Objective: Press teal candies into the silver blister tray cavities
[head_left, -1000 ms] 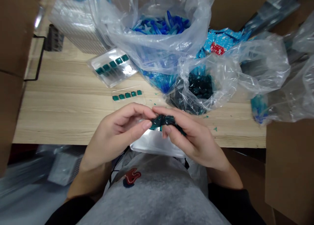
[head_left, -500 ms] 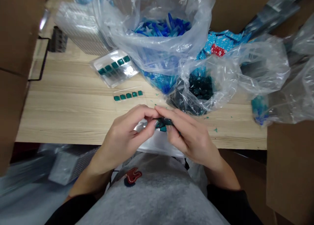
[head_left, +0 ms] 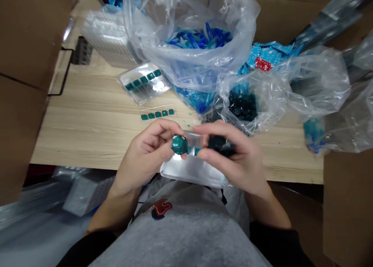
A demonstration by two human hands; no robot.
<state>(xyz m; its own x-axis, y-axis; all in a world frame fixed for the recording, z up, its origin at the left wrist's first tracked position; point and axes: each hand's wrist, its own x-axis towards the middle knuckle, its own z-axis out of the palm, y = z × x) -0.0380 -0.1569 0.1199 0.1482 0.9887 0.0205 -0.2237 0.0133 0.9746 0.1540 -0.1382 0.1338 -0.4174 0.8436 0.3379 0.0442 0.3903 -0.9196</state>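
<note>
Pulling apart: our left hand point(head_left: 145, 154) pinching teal block point(head_left: 179, 145) at 12 o'clock | right hand point(head_left: 233, 154) gripping dark clump point(head_left: 221, 145) | clear tray point(head_left: 189, 171) at 6 o'clock | next: we separate them

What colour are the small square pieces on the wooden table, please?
The small square pieces are deep teal green, shown best in the head view.

plastic bags point(head_left: 189, 65) across the far tabletop point(head_left: 93, 88)
</note>
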